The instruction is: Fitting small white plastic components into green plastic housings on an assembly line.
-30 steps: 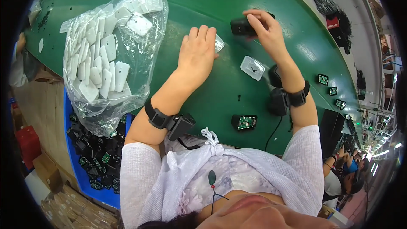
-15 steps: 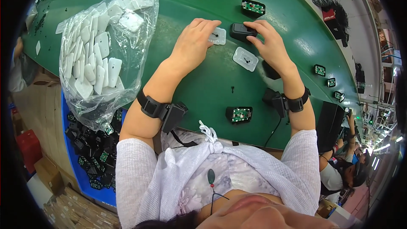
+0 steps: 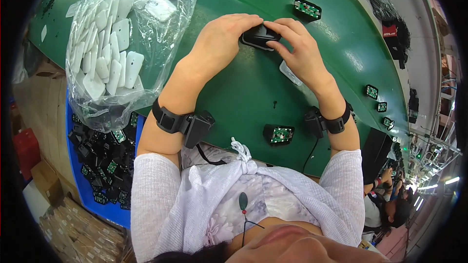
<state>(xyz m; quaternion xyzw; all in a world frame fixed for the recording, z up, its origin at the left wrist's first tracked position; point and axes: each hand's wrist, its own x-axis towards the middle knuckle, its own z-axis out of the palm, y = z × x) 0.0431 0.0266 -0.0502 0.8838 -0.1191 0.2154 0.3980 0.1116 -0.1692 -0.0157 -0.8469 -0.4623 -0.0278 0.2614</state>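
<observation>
Left grip (image 3: 222, 36): back of hand up, fingers pointing right. Right grip (image 3: 300, 46): fingers curled, thumb below index. Both forearms (image 3: 179, 90) angled forward.

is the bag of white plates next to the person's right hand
No, the clear bag lies to the left of the left hand, while the right hand is at the black casing.

I brought the black case (image 3: 262, 39) left until the left hand (image 3: 219, 38) met it too — the first pale plate dropped from clear view, and the right hand (image 3: 301, 48) partly covered the other plate (image 3: 289, 73).
</observation>
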